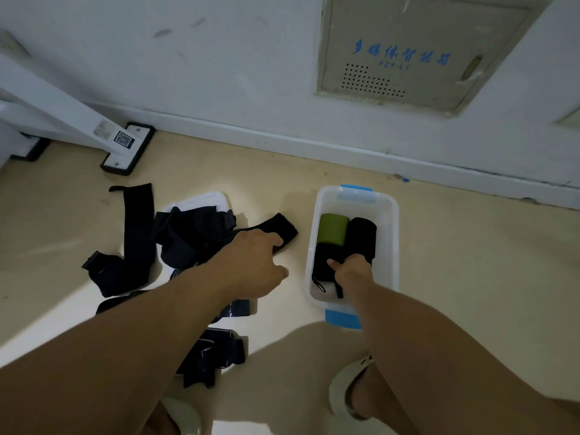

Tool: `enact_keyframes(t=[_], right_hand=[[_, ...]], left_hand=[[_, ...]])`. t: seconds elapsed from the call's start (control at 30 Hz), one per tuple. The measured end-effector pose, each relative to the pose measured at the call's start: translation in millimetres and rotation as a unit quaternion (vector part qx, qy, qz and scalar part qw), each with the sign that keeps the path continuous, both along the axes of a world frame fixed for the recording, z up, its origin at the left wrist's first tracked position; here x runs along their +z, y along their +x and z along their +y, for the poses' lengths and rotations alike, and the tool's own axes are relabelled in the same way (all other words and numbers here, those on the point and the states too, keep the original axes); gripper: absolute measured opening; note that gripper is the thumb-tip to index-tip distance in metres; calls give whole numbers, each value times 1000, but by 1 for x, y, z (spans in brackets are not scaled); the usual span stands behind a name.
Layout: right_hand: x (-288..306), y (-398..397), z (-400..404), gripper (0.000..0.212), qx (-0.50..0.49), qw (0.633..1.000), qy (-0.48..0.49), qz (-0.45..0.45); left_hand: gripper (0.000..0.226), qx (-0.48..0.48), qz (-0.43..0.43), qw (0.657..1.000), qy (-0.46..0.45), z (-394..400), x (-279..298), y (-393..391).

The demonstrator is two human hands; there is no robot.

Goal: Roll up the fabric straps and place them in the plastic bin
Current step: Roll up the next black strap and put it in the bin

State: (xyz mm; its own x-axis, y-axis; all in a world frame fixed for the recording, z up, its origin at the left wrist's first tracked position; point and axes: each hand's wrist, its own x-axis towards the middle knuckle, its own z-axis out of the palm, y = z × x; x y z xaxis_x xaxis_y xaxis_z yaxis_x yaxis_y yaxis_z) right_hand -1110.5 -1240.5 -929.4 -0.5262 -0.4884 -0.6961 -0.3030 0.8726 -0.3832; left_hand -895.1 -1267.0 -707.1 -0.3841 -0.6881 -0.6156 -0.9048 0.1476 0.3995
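A translucent white rectangular plastic bin [389, 215] with rounded corners and blue clip handles at its two short ends stands on the smooth beige floor [470, 246], near the white baseboard of the wall. Inside it lie three soft cylinders of rolled fabric: an olive-green roll [333, 229] at the far left corner, a black roll [361, 233] touching its right side, and another black roll [323, 262] at the near end, a thin loop trailing from it. The right hand [353, 271] reaches into the bin, its fingers curled around this near black roll, thumb pressed on top.

Left of the bin, the left hand [254, 262] lies over a flat black fabric strap [279, 229], fingers bent down on its end; whether they pinch it or only press it cannot be told. That strap runs back to a limp, crumpled heap of dark straps [188, 237] piled on a white plastic lid [204, 200]. A long black strap [138, 221] lies flat at the heap's left, and more dark straps [216, 356] lie nearer the person's feet.

Bare floor lies open between the strap end and the bin's left wall, and to the bin's right.
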Motion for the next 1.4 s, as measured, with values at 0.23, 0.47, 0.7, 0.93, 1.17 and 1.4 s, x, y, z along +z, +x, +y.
enact_keyframes(t=[0.23, 0.47, 0.7, 0.93, 1.17, 1.4], right_hand=[[38, 6, 6, 47, 129, 985, -13, 110], [79, 18, -11, 33, 189, 953, -127, 202], [118, 106, -35, 34, 374, 867, -234, 231], [77, 196, -20, 49, 486, 861, -146, 40], [43, 245, -6, 60, 533, 837, -122, 28], [22, 299, -15, 83, 640, 755, -126, 62]], left_hand=[[70, -78, -35, 995, -54, 1, 3, 4], [61, -70, -24, 995, -67, 5, 10, 28], [37, 2, -116, 992, -50, 23, 13, 102], [42, 42, -141, 989, -15, 35, 17, 156], [37, 31, -145, 989, -18, 43, 19, 172], [48, 105, -134, 985, -29, 34, 41, 196]])
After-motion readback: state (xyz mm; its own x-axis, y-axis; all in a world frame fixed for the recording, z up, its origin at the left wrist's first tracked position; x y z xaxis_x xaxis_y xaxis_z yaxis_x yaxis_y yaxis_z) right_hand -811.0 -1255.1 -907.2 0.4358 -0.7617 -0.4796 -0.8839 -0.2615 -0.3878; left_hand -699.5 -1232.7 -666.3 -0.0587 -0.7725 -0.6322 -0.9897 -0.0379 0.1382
